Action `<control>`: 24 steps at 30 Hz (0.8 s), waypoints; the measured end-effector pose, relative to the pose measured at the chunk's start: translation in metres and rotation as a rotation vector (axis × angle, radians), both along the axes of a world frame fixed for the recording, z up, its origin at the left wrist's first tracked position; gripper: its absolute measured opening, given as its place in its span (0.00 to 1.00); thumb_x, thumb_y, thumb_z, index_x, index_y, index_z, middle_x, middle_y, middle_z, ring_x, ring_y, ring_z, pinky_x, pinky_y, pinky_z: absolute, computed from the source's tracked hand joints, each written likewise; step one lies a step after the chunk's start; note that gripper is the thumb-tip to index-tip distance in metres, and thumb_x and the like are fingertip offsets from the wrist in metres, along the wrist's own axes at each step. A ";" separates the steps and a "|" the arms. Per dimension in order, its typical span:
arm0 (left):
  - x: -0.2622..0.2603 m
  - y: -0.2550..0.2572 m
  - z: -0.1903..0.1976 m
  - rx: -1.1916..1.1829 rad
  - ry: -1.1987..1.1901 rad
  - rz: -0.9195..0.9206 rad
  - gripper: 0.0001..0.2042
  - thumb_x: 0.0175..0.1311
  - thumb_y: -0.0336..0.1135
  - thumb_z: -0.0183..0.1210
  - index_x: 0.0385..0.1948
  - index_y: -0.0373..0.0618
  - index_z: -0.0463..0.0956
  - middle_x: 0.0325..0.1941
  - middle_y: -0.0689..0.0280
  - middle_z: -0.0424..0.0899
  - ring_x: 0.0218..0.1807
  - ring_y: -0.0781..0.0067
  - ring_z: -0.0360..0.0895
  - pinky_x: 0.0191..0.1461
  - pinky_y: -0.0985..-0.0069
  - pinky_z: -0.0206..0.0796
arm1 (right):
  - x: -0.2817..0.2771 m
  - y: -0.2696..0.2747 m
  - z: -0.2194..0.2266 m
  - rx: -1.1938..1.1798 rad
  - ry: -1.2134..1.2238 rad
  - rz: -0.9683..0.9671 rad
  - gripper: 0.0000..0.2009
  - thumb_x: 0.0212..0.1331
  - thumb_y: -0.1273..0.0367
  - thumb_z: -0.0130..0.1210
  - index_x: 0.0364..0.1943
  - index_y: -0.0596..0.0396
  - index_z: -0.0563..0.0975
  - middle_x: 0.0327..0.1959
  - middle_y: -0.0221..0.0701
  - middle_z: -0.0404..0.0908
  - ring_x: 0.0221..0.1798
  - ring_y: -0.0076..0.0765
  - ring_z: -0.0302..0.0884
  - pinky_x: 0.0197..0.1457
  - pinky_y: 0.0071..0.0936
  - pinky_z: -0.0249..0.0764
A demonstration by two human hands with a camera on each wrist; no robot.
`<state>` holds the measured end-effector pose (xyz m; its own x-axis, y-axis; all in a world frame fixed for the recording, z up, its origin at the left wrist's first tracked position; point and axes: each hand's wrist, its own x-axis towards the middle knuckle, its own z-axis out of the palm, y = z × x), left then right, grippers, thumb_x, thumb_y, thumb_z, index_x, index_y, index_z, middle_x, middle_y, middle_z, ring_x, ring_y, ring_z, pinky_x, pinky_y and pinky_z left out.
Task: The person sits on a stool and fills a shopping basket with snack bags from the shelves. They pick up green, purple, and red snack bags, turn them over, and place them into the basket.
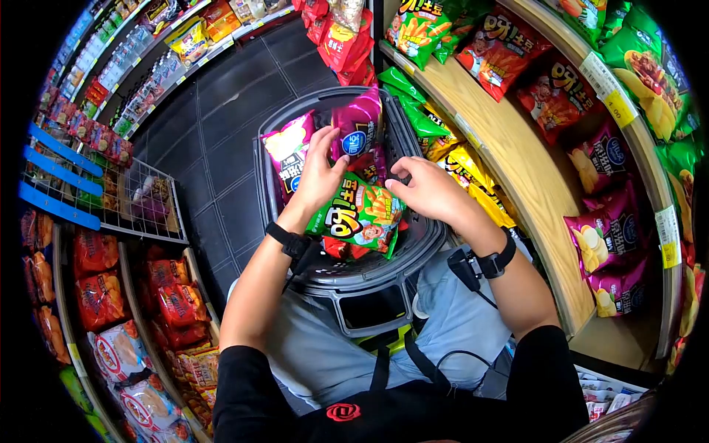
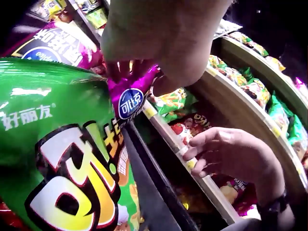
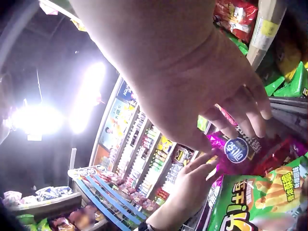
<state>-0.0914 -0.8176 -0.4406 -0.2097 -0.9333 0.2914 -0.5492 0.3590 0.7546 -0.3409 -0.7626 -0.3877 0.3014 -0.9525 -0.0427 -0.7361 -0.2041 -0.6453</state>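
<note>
Your left hand (image 1: 319, 176) touches the left side of the shiny purple chip bag (image 1: 363, 133) with a round blue badge (image 2: 131, 104), at the basket's (image 1: 351, 280) far-right corner; I cannot tell whether that grip pinches. Your right hand's (image 1: 430, 190) grip is loosely spread beside the green bag (image 1: 360, 214).

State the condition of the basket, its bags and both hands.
Dark grey plastic basket: open-topped, holding bags
Green glossy bag: puffed, printed front up
Magenta glossy bag: in basket, printed front showing
White-and-purple glossy bag: partly covered
Red bag: mostly hidden
Left hand: at magenta bag, grip unclear
Right hand: fingers bent, holding nothing
</note>
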 end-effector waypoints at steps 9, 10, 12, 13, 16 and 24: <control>0.011 0.033 0.047 -0.390 -0.133 -0.085 0.27 0.63 0.27 0.65 0.65 0.34 0.71 0.70 0.49 0.71 0.72 0.44 0.70 0.74 0.56 0.63 | 0.004 0.007 0.031 -0.281 -0.480 -0.045 0.09 0.66 0.72 0.63 0.47 0.62 0.83 0.42 0.38 0.86 0.41 0.33 0.86 0.48 0.29 0.81; 0.014 0.035 0.045 -0.379 -0.140 -0.090 0.26 0.62 0.27 0.65 0.64 0.34 0.72 0.70 0.50 0.72 0.71 0.44 0.70 0.74 0.56 0.64 | 0.005 0.016 0.053 -0.356 -0.527 0.016 0.08 0.67 0.74 0.62 0.47 0.61 0.83 0.43 0.36 0.85 0.44 0.30 0.85 0.50 0.28 0.80; 0.023 0.031 0.030 -0.403 -0.189 -0.116 0.25 0.61 0.28 0.64 0.62 0.33 0.73 0.68 0.50 0.73 0.69 0.44 0.72 0.73 0.57 0.66 | 0.001 0.042 0.100 -0.524 -0.504 0.056 0.07 0.69 0.76 0.59 0.47 0.60 0.83 0.48 0.35 0.85 0.52 0.31 0.83 0.61 0.27 0.77; 0.026 0.030 0.025 -0.401 -0.161 -0.127 0.25 0.61 0.29 0.64 0.62 0.33 0.74 0.68 0.49 0.73 0.69 0.44 0.73 0.72 0.57 0.67 | -0.003 0.054 0.125 -0.767 -0.392 0.094 0.09 0.66 0.79 0.56 0.47 0.62 0.83 0.49 0.39 0.85 0.52 0.36 0.83 0.62 0.31 0.77; 0.028 0.026 0.021 -0.423 -0.164 -0.127 0.25 0.63 0.28 0.65 0.62 0.34 0.73 0.68 0.49 0.74 0.69 0.44 0.73 0.74 0.58 0.66 | -0.039 0.106 0.177 -1.082 -0.560 -0.072 0.26 0.71 0.54 0.54 0.48 0.71 0.81 0.48 0.49 0.84 0.47 0.38 0.84 0.53 0.28 0.79; 0.029 0.028 0.016 -0.471 -0.183 -0.113 0.23 0.64 0.32 0.64 0.61 0.32 0.75 0.66 0.50 0.76 0.66 0.46 0.75 0.71 0.59 0.69 | -0.008 0.149 0.270 -1.049 -0.240 0.772 0.19 0.73 0.65 0.56 0.64 0.56 0.74 0.42 0.26 0.74 0.36 0.16 0.68 0.34 0.13 0.65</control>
